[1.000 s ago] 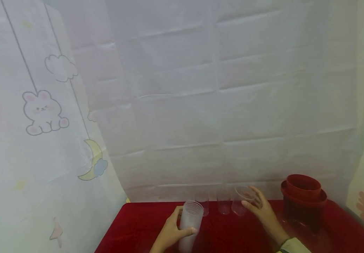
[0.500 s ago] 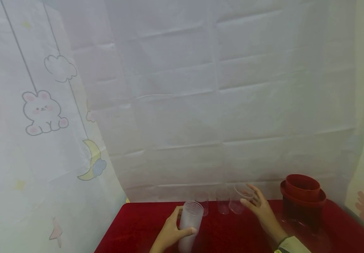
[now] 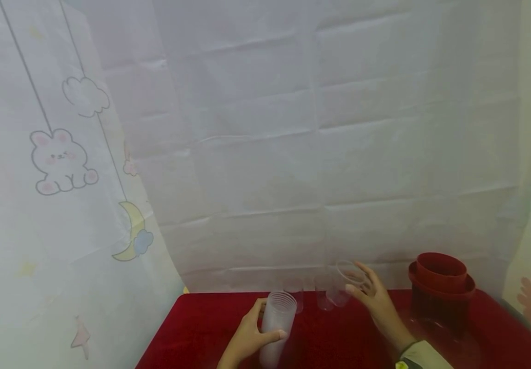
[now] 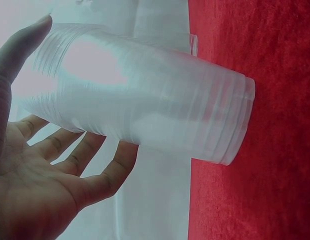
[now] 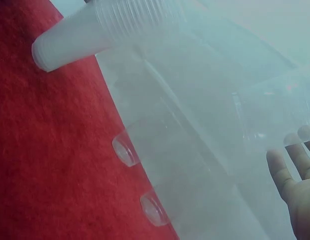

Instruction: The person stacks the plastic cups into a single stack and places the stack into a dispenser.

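My left hand (image 3: 247, 333) grips a tall stack of nested clear plastic cups (image 3: 277, 323), mouths up and slightly tilted. In the left wrist view the thumb and fingers (image 4: 126, 162) lie on opposite sides of the stack. A single clear plastic cup (image 3: 339, 293) is held by its upper part in my right hand (image 3: 378, 302), tilted and above the table. The right wrist view shows this cup (image 5: 270, 110) faintly, with fingertips against it. Two clear cups stand near the back edge, one cup (image 3: 295, 297) behind the stack and another cup (image 3: 323, 297) beside the held one.
Red cloth covers the table (image 3: 330, 341). On the right stands a red container (image 3: 441, 297) with a second rim inside its wider one. A pale creased sheet (image 3: 265, 205) hangs right behind the table, and a printed sheet (image 3: 62, 230) hangs on the left.
My right hand has moved left and slightly up with the single cup, which tilts more and now overlaps the standing cup beside it. The left hand and stack stay almost in place.
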Motion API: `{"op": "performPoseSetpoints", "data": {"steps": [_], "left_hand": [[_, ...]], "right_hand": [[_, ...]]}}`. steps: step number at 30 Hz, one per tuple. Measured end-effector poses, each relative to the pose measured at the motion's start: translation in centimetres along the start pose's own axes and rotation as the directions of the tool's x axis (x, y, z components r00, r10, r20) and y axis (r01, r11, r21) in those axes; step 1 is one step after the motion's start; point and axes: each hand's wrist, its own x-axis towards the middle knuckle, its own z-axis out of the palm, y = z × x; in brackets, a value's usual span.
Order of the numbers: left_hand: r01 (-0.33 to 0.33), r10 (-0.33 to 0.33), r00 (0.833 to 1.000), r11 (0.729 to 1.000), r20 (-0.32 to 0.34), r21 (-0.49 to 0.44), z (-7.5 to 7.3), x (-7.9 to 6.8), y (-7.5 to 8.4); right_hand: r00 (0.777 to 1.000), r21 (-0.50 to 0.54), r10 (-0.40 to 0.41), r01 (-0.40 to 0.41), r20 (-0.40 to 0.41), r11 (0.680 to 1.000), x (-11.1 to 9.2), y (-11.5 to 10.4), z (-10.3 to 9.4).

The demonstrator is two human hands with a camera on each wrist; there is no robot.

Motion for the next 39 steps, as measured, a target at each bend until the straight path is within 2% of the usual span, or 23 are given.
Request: {"op": "performPoseSetpoints", "data": {"steps": [15,20,26,36,39], "left_hand": [[0.001,-0.001,1.0,1.0,0.004,-0.022,-0.1,-0.5,-0.2],[-0.006,0.006,1.0,1.0,-0.001,-0.017,-0.3,-0.8,-0.2],[-0.011,0.011,1.0,1.0,0.006,-0.017,-0.3,-1.0,-0.2],[0.002,-0.001,1.0,1.0,0.011,-0.023,-0.1,-0.9,0.0],[-0.002,0.003,1.0,1.0,0.015,-0.022,-0.1,-0.9,0.0]], "right_hand": [[0.999,0.077,-0.028,0.026,0.02,0.997,-0.2,-0.5,1.6],[0.999,0.097,-0.021,0.017,0.041,0.995,-0.2,-0.9,2.5],[0.999,0.114,-0.014,0.011,0.028,0.993,-0.3,-1.3,3.1],[0.992,0.152,-0.108,0.098,0.06,0.983,-0.7,-2.2,3.7],[0.991,0.167,-0.113,0.1,0.067,0.981,-0.7,-2.6,4.0]]}}
